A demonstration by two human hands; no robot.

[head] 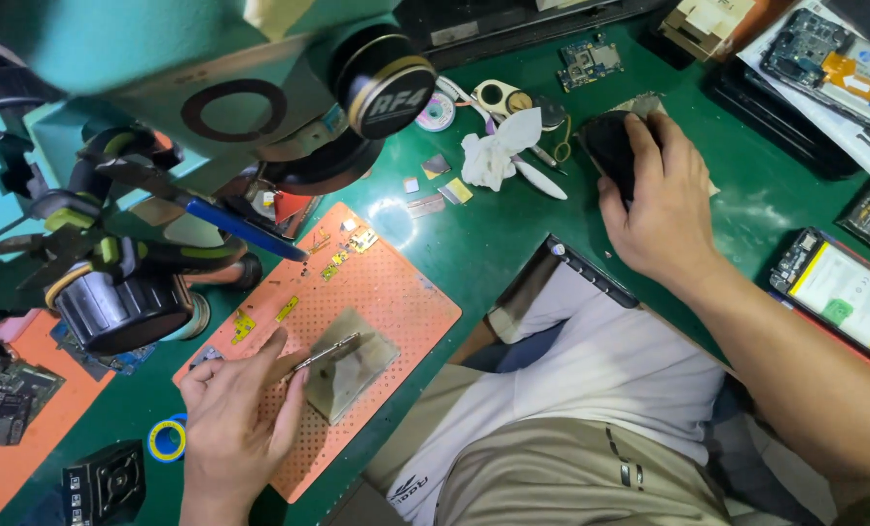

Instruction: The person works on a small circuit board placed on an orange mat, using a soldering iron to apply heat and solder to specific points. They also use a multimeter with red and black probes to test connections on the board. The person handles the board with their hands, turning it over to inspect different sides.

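Observation:
My left hand (235,414) rests on the orange perforated mat (396,292) and pinches metal tweezers (326,352), whose tips lie over a grey metal plate (357,375). My right hand (659,205) lies palm-down on a black computer mouse (607,146) at the far right of the green bench. Small yellow and gold parts (335,265) lie scattered on the mat beyond the plate. A teal microscope body (162,58) with a black lens ring hangs over the mat's far end.
A crumpled white tissue (493,156), white tweezers (537,180) and a solder wick spool (436,112) lie mid-bench. Opened phones (844,287) and circuit boards (589,60) sit to the right and back. Blue-yellow tape roll (167,438) and black holders (104,482) stand at left.

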